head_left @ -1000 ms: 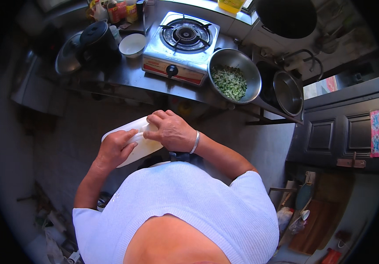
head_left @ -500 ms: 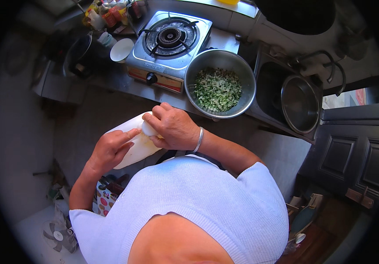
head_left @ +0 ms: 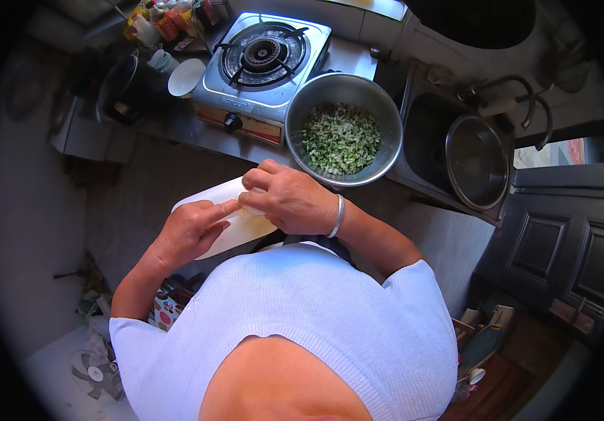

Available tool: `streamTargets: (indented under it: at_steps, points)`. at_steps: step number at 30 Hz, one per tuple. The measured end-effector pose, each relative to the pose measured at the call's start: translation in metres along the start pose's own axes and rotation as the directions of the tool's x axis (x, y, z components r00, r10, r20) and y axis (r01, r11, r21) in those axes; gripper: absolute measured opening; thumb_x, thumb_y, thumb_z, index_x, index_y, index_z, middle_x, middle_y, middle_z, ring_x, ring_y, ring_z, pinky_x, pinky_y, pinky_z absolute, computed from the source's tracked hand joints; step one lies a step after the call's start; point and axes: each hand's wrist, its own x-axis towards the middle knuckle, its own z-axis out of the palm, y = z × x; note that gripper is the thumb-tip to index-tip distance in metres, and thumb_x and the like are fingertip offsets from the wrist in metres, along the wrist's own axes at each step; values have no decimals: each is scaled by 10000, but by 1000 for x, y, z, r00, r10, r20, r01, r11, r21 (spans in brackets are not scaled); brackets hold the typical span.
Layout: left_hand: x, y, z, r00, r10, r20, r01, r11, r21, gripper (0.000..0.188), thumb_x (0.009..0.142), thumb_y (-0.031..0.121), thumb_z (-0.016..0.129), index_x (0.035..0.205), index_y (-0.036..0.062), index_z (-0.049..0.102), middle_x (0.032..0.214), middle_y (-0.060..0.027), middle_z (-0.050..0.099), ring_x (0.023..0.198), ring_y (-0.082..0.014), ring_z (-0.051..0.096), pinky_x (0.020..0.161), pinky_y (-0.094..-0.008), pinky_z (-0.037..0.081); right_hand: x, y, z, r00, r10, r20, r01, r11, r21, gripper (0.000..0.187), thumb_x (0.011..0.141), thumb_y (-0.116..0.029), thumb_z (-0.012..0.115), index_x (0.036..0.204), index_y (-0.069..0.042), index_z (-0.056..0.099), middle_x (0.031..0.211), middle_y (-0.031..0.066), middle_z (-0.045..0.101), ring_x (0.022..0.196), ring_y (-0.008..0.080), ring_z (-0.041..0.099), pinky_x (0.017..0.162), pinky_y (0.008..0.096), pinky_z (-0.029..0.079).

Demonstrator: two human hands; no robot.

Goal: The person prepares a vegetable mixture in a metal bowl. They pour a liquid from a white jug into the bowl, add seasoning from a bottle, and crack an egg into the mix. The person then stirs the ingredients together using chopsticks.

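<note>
Low in front of my chest, a smooth white slab-like thing [head_left: 225, 236] lies slanted beneath both hands. It bears a yellowish patch, and I cannot make out its kind. My right hand [head_left: 291, 198] is closed over a small white rounded piece [head_left: 251, 209], mostly hidden by the fingers. From the left, my left hand [head_left: 191, 228] points its straight index finger to that piece, fingertip against or very near it; its thumb stands apart and the other fingers curl. Just beyond my right hand is a large metal bowl [head_left: 388, 158] of chopped greens and pale bits [head_left: 342, 140].
A gas stove [head_left: 242, 99] sits left of the bowl on the counter, with a white bowl [head_left: 186, 77] and a dark pot [head_left: 123, 84] farther left. Bottles [head_left: 165, 24] crowd the back left. On the right, a sink [head_left: 424, 133] holds a metal basin [head_left: 477, 203] under a tap [head_left: 526, 98].
Both hands and the white slab-like thing have shifted slightly right. The small white piece is now more covered by my right fingers, and my left index finger still reaches to it.
</note>
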Motion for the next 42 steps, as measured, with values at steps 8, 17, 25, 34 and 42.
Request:
streamTargets:
  at_steps: [8,17,25,34,42]
  points:
    - [-11,-14,2,997,8,-74,-8,1000,-4,463,829,25,660,1270,155,598,735,-114,612,663,-267,612,625,-373,493,-2,4,-15,921,151,-359,-34,949,314,424,653,61,693,1049,-71,621,1093,125,544,1023,280,576,840,359,521]
    - [-28,-23,-5,988,-116,-102,113,993,-41,466,831,38,669,1273,171,609,709,-99,603,639,-234,607,600,-354,498,-83,26,54,746,664,47,-22,-46,999,411,817,-134,613,1198,-2,528,1170,133,568,917,173,612,685,276,532]
    - [-36,-23,-5,986,-141,-93,142,990,-3,463,831,52,671,1265,203,617,689,-80,587,605,-228,598,573,-350,493,-93,25,152,604,734,311,-485,29,874,312,825,-89,674,1118,-11,601,1134,105,617,856,117,627,663,225,508]
    - [-32,-7,-17,986,-110,-124,110,994,-5,400,818,61,680,1194,197,664,672,-54,563,580,-207,587,533,-327,484,-83,20,173,805,578,135,-445,437,782,674,709,-129,766,1322,-3,515,1301,172,548,1216,271,538,1033,354,410]
    - [-34,38,-55,993,-51,-102,56,997,47,451,749,26,732,1177,153,672,636,-43,509,508,-172,514,457,-292,419,-84,7,173,718,686,-117,-345,497,796,516,694,-104,808,1148,30,603,1107,174,644,973,259,663,823,327,525]
